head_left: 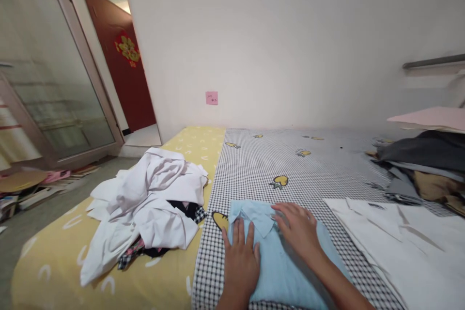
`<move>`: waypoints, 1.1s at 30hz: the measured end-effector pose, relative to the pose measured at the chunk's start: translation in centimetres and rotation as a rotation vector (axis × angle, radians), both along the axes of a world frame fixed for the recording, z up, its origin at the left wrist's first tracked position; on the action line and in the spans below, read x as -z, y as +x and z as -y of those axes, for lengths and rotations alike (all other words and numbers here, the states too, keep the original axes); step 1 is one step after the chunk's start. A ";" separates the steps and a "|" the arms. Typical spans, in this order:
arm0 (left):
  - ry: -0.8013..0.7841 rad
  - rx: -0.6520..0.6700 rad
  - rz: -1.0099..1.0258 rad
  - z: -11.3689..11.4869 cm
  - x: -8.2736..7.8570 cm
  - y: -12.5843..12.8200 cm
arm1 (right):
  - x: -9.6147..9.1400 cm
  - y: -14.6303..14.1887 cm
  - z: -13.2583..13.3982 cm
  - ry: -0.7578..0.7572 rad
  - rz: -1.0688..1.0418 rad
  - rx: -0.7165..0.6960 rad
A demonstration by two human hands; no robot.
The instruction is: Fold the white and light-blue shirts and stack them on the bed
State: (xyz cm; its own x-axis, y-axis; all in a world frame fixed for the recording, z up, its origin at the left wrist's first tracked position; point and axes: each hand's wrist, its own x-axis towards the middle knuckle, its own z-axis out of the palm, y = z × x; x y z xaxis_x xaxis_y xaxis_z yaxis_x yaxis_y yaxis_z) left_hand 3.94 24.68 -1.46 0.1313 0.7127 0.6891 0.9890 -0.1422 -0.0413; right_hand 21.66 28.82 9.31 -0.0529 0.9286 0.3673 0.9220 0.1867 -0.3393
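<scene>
A light blue collared shirt (286, 271) lies folded on the checked sheet in front of me, its collar (259, 218) facing away. My left hand (240, 256) rests flat on its left side, fingers stretched out and fingertips just under the collar. At the collar's right side is my right hand (298, 230), its fingers apart and slightly bent, touching the fabric near the collar edge. Part of the shirt's right side is hidden under my right hand and forearm. To the right, a white collared shirt (410, 247) lies spread flat.
A heap of crumpled white clothes (156, 203), with dark and checked pieces beneath, sits on the yellow bedding (174, 281) at left. Dark folded clothes (432, 155) are stacked at far right under a pink sheet-like item (432, 117). A wall (290, 48) stands behind the bed.
</scene>
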 end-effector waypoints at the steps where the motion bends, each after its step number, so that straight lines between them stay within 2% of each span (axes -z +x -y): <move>1: 0.013 0.004 0.006 0.0 -0.1 0.0 | -0.7 -1.1 -0.8 -0.007 -0.012 -0.028; 5: 0.057 0.017 0.019 0.2 -0.3 0.1 | -2.3 -4.9 -3.8 -0.151 0.042 -0.114; 8: 0.056 0.025 0.008 0.2 -0.4 0.2 | -2.0 -6.4 -5.2 -0.186 0.146 -0.317; 12: 0.046 0.040 -0.016 0.3 -0.5 0.4 | -0.8 -7.6 -5.8 -0.182 0.262 -0.565; 17: 0.003 0.065 -0.032 0.8 -1.2 0.4 | -0.7 -10.0 -5.5 -0.195 0.230 -0.691; 21: -0.041 0.084 -0.026 1.1 -1.5 0.5 | -1.1 -11.3 -5.5 -0.226 0.242 -0.616; 29: -0.012 0.078 -0.013 0.7 -0.4 0.4 | -0.3 -10.8 -8.4 -0.406 0.097 -0.307; 31: -0.002 0.081 -0.001 0.7 -0.5 0.4 | -0.2 -11.1 -8.5 -0.404 0.034 -0.241; 33: 0.014 0.059 0.026 0.7 -0.7 0.5 | -0.4 -11.7 -8.4 -0.334 -0.036 -0.176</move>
State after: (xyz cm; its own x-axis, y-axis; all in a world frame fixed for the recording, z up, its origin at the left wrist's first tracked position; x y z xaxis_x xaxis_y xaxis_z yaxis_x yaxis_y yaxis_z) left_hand 4.41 23.94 -0.81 0.1551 0.6947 0.7024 0.9796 -0.2003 -0.0183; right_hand 9.99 37.19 9.71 -0.2146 0.9754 0.0502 0.8721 0.2145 -0.4398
